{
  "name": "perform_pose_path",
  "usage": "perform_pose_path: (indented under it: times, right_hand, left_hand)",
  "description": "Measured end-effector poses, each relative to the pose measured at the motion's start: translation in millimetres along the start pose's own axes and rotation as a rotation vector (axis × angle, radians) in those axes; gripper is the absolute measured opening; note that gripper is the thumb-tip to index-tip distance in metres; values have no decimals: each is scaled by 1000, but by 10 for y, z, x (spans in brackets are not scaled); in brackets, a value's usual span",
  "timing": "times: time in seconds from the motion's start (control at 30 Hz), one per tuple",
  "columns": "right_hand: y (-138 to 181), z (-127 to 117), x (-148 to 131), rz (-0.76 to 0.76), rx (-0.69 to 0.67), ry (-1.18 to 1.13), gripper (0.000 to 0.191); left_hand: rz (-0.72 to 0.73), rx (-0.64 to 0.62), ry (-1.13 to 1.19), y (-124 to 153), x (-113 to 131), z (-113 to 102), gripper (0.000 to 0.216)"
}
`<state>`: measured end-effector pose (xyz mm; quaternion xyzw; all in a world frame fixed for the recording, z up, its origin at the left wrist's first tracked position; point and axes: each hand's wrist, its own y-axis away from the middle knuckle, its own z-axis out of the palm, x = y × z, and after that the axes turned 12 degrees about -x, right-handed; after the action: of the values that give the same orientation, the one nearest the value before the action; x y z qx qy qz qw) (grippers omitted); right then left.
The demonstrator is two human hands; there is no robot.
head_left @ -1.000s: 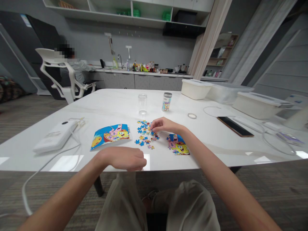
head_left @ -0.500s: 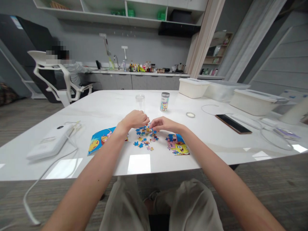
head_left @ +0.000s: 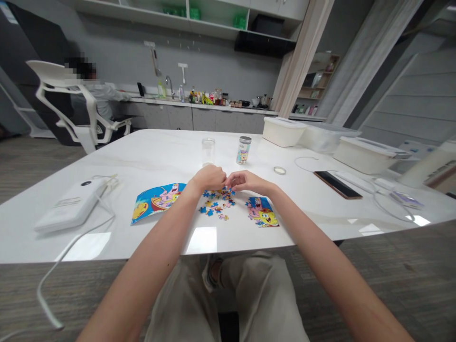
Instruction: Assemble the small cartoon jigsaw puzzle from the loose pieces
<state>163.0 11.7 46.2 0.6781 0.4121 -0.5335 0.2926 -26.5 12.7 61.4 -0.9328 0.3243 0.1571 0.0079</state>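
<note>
My left hand [head_left: 210, 178] and my right hand [head_left: 245, 181] meet fingertip to fingertip over a small heap of loose puzzle pieces [head_left: 216, 203] on the white table [head_left: 160, 156]. Both hands are curled in a pinch; what they hold is too small to make out. A partly joined puzzle section [head_left: 262, 212] with cartoon figures lies just right of the heap. A printed reference picture [head_left: 156, 202] lies to the left, partly under my left forearm.
A clear glass [head_left: 208, 151] and a small printed jar [head_left: 243, 150] stand beyond the hands. A white device with cable [head_left: 73, 205] lies at left, a phone [head_left: 337, 185] and plastic boxes [head_left: 283, 131] at right. A person sits in a white chair [head_left: 67, 102] at far left.
My left hand rose from the table's near edge and moved forward to join the right hand over the pieces. The right hand stayed near the heap, shifting slightly.
</note>
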Motion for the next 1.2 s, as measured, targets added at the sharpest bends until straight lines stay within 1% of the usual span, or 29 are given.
perform_pose_path:
  times: [0.1,0.23,0.33,0.4,0.6,0.67,0.87,1.07,1.2]
  right_hand:
    - [-8,-1,-21,6,10,0,24]
    - [-17,-15,-9,-8,60,-13,23]
    - [5,-12,58,-21,151,-27,23]
    - [55,11,114,-3,216,-25,24]
    - [251,114,227,18,445,11,19]
    - [255,127,236,36,486,41,18]
    - [145,141,240,11,471,98,16]
    - [163,166,260,67,464,213,17]
    - [179,167,272,95,467,273,19]
  left_hand:
    - [-12,21,12,-17,-14,19,41]
    - [-42,101,-10,19,-18,39,40]
    - [-56,164,-61,90,23,57,43]
    - [-74,192,-93,158,64,75,46]
    - [-145,179,-74,376,192,151,50]
    - [-171,190,-67,433,232,174,51]
    - [-142,149,-91,538,247,247,51]
    - [-135,162,-97,542,189,300,48]
    - [-173,179,-82,520,176,327,51]
